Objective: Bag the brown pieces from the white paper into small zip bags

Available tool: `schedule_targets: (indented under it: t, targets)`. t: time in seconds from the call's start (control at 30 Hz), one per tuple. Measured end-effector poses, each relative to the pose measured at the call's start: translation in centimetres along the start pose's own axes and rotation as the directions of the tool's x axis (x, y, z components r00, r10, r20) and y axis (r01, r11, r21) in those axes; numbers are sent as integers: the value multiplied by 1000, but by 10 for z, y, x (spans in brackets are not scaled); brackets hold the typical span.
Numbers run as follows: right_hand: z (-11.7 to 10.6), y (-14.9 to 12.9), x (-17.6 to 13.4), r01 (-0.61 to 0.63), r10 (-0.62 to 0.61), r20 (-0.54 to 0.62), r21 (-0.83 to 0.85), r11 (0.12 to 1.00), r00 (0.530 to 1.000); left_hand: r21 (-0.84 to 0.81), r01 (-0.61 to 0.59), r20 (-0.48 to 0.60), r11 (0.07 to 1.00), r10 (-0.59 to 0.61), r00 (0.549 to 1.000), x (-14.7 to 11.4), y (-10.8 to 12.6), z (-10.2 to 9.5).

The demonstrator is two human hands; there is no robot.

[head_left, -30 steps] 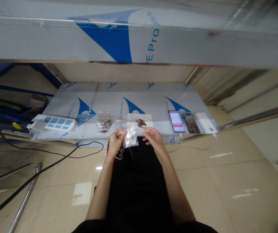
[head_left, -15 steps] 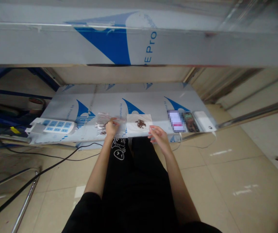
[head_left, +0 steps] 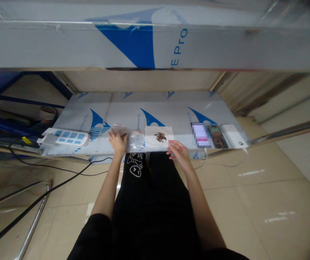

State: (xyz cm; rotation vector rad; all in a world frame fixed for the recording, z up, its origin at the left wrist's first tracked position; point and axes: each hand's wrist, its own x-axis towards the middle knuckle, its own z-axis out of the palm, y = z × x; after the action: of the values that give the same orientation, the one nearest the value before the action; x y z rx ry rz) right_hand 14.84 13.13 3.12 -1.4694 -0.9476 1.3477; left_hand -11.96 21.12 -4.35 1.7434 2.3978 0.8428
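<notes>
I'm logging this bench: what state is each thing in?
Bare left hand: fingers spread over clear plastic bags
Bare right hand: loosely curled
Small brown rods: loosely piled on flat square white sheet
Rectangular dark-edged phone: screen lit, white cable attached
White rectangular device: second white cable attached

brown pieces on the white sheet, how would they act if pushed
The brown pieces look slim and elongated, so they may roll. Loosely heaped, they would probably scatter. Their small size suggests little weight.

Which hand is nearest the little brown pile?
The right hand, by the white sheet under the brown pile; the left hand is farther off, at the clear bags.
</notes>
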Motion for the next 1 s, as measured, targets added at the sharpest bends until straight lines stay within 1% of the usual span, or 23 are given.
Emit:
schedule_targets:
  t: [0.03, 0.07, 0.13, 0.17, 0.2, 0.23, 0.27, 0.33, 0.37, 0.4, 0.53, 0.67, 0.73, 0.83, 0.93, 1.0]
  targets:
    - [1, 0, 0, 0, 0, 5, -1, 1000, 1000, 24, -58, 39, 998, 57, 998, 0, -1, -1]
    - [2, 1, 0, 0, 0, 9, -3, 1000, 1000, 35, -143, 85, 989, 139, 987, -3, 1, -1]
    - [4, 1, 0, -4, 4, 14, -12, 1000, 1000, 37, -319, 181, 947, 307, 934, -12, 8, 0]
    - [5, 1, 0, -4, 5, 14, -15, 1000, 1000, 39, -378, 227, 925, 360, 905, -18, 13, 1]
    - [5, 2, 0, -4, 4, 15, -15, 1000, 1000, 60, -395, 249, 917, 370, 895, -24, 18, 2]
    - [5, 2, 0, -1, 2, 17, -14, 1000, 1000, 94, -379, 255, 921, 345, 903, -30, 22, 4]
    - [4, 3, 1, 4, -4, 22, -10, 1000, 1000, 132, -339, 245, 931, 301, 922, -35, 26, 6]
    - [1, 4, 1, 15, -15, 28, -1, 1000, 999, 192, -246, 208, 950, 206, 956, -42, 31, 10]
    - [0, 4, 1, 16, -16, 29, 1, 1000, 999, 206, -216, 195, 954, 176, 965, -43, 32, 12]
    - [-1, 4, 1, 15, -15, 27, 2, 1000, 1000, 214, -202, 190, 956, 162, 968, -44, 33, 13]
    - [-2, 4, 1, 6, -6, 5, 8, 1000, 1000, 225, -210, 211, 951, 163, 964, -40, 34, 14]
    - [0, 5, 1, 20, -20, 21, 7, 1000, 1000, 227, -181, 204, 957, 135, 970, -37, 37, 12]
    - [1, 6, 1, 25, -25, 24, 5, 1000, 999, 192, -163, 186, 968, 128, 974, -35, 37, 10]
    - [1, 7, 1, 22, -22, 21, 6, 1000, 1000, 89, -114, 156, 989, 99, 983, -33, 35, 9]
    - [1, 7, 1, 17, -17, 22, 7, 1000, 1000, -61, -2, 143, 998, 11, 990, -31, 33, 10]
    - [2, 7, 1, 15, -15, 25, 6, 1000, 1000, -160, 75, 140, 984, -52, 989, -31, 32, 12]
